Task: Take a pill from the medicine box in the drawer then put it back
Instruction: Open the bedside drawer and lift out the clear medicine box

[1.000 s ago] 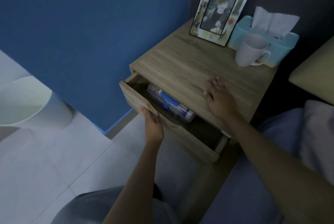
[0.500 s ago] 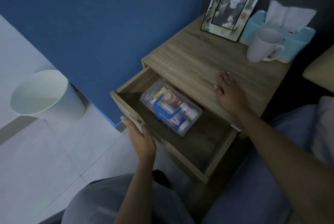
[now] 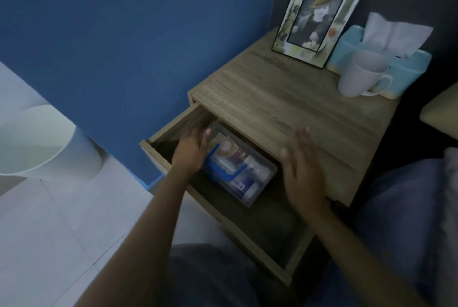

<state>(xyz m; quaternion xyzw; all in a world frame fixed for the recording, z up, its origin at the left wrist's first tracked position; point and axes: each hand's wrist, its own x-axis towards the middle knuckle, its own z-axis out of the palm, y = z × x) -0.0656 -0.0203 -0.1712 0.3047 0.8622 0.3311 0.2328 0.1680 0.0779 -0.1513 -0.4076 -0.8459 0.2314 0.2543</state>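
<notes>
Down inside the open drawer (image 3: pixel 295 260) lies the medicine box (image 3: pixel 241 170), a clear plastic box with a blue handle on its lid, sitting near the back so part of it is tucked under the table top (image 3: pixel 297 113). That spot makes it hard to lift straight up, which is likely why both hands are coming in. The left hand (image 3: pixel 192 151) is in the drawer at the far end of the box, fingers curled loosely around that end, touching it or very nearly (the light is dim, so a firm hold cannot be told). The right hand (image 3: pixel 303 170) floats just beside the near end, flat and wide open, holding nothing, as if ready to catch the other side. The lid looks shut, so no pill is out yet. Up on top, the mug (image 3: pixel 359 76), tissue box (image 3: pixel 406 68) and picture frame (image 3: pixel 319 21) stand at the back, well apart from the hands.
</notes>
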